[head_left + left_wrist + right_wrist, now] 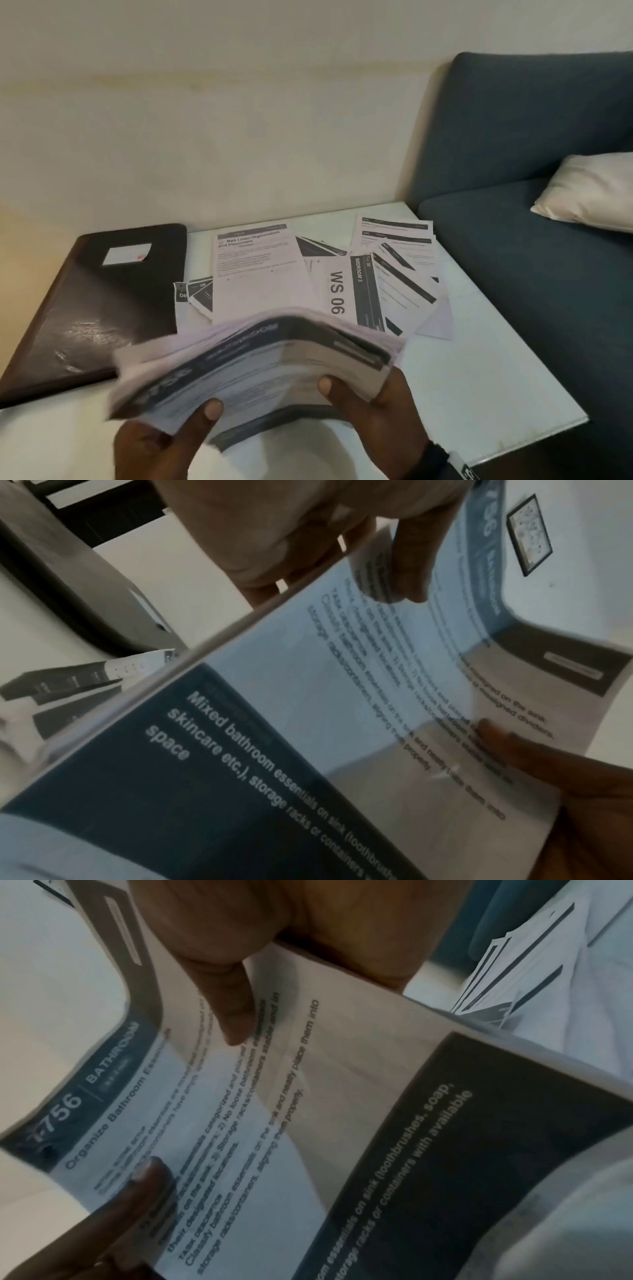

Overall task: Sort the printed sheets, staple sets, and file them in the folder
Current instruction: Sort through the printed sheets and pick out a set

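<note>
I hold a thick stack of printed sheets (253, 363) above the table's near edge, bent upward in the middle. My left hand (191, 428) grips its near left edge, thumb on top. My right hand (359, 397) grips the near right edge the same way. The top sheet (240, 1123) reads "T-756 BATHROOM, Organize Bathroom Essentials". In the left wrist view the stack (342, 696) fills the frame, with the right hand's thumb (507, 739) pressing on it. A shut black folder (102, 301) with a white label lies on the table at the left. No stapler is in view.
More loose printed sheets (260, 270) lie fanned across the back of the white table (479, 359), some overlapping at the right (394, 274). A dark blue sofa (531, 240) with a pale cushion (589, 192) stands against the table's right side. A wall is behind.
</note>
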Motion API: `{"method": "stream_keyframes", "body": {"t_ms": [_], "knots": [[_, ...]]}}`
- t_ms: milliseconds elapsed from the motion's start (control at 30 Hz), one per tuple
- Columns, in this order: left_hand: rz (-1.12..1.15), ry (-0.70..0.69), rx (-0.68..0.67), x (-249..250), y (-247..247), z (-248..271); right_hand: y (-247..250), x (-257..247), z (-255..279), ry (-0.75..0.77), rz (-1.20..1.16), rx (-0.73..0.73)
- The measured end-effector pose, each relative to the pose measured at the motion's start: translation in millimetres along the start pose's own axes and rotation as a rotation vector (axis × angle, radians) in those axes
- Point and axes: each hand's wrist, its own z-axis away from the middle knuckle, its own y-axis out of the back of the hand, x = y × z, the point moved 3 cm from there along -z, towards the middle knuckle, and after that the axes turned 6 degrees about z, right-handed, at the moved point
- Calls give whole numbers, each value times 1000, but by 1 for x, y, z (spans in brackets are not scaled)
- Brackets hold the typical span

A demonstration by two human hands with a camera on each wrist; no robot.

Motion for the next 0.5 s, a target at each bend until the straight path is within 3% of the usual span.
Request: {"method": "stream_keyframes", "body": {"t_ms": [33, 167, 367, 500], "knots": [[-13, -68, 19, 0, 0, 1, 2, -4, -1, 27, 7, 1], [-3, -17, 29, 2, -5, 5, 5, -11, 1, 105, 3, -53], [22, -32, -27, 12, -19, 9, -3, 26, 0, -182, 68, -90], [107, -76, 72, 3, -18, 7, 0, 23, -3, -171, -13, -89]]}}
